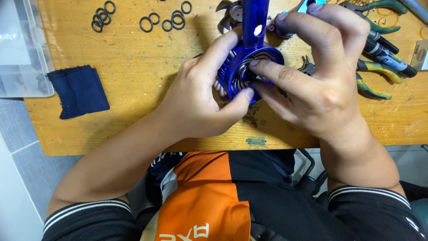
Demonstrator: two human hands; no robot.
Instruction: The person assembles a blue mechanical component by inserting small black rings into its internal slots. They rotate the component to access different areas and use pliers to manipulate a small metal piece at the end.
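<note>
Both hands, left hand (200, 100) and right hand (321, 85), pinch a blue fan grille (249, 67) above the wooden table (133, 67)

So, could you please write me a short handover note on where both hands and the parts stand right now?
Left hand: grips the blue fan guard from the left, thumb on its lower rim.
Right hand: fingertips press on the guard's spiral ribs at the centre.
The guard is held above the wooden table, its blue handle pointing away.
Nearby: black rubber rings top left, dark blue cloth, pliers on the right, grey fan blade behind the guard.
Done: guard in hand. Left: I cannot tell what else is fitted.
</note>
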